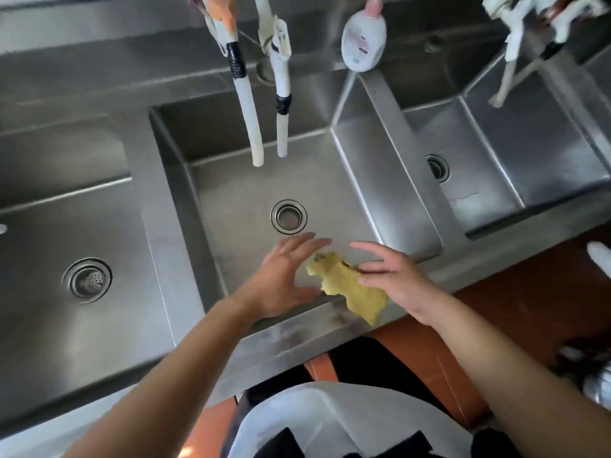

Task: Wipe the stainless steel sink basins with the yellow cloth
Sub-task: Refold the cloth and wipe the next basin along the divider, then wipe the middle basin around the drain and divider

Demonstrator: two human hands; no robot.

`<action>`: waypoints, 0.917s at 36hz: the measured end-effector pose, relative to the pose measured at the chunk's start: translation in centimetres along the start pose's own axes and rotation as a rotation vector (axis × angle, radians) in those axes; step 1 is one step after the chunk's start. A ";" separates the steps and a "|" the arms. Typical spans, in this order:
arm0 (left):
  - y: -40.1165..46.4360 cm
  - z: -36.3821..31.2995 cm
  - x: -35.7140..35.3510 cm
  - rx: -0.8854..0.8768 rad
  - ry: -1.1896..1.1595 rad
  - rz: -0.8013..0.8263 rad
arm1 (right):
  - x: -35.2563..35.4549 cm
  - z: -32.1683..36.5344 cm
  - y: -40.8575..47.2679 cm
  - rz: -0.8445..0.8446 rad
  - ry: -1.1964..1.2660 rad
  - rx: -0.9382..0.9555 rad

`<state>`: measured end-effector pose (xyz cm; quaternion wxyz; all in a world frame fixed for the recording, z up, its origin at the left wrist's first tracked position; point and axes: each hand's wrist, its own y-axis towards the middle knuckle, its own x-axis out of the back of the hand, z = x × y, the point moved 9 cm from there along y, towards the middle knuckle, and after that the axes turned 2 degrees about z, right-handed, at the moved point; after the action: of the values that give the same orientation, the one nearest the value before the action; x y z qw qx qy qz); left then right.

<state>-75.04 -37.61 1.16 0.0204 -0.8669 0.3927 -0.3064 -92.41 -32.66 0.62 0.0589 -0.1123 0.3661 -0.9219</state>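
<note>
My right hand [393, 280] pinched the yellow cloth [350, 285]; my left hand [284, 276] hovered spread beside it. Held so loosely, it risked dropping into the middle basin [231, 200] below.

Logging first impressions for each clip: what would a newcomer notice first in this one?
The yellow cloth at the near rim of the middle basin, pinched by the right hand while the open left hand reaches toward it. Next, two taped white hoses hanging over that basin.

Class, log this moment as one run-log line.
stage: pre-wipe | yellow cloth: right hand, over front rim | left hand: open, empty | middle basin: dry-looking
</note>
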 end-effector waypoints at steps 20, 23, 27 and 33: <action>2.5 -3.0 -8.2 0.483 -0.637 -0.139 | 9.0 -3.7 0.9 0.074 -0.139 0.145; 3.6 -4.6 -9.8 0.525 -0.671 -0.158 | 12.0 -4.0 1.1 0.038 -0.037 0.166; 5.3 -5.8 -11.1 0.589 -0.496 -0.258 | 15.3 -3.8 1.6 0.074 -0.033 0.213; 6.9 -9.6 -10.3 0.636 -0.075 -0.637 | 18.0 -2.1 2.2 0.161 -0.019 0.266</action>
<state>-90.12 -33.29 1.69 0.2046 -0.9057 -0.0085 -0.3713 -110.29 -36.32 0.57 0.1505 -0.0827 0.2478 -0.9535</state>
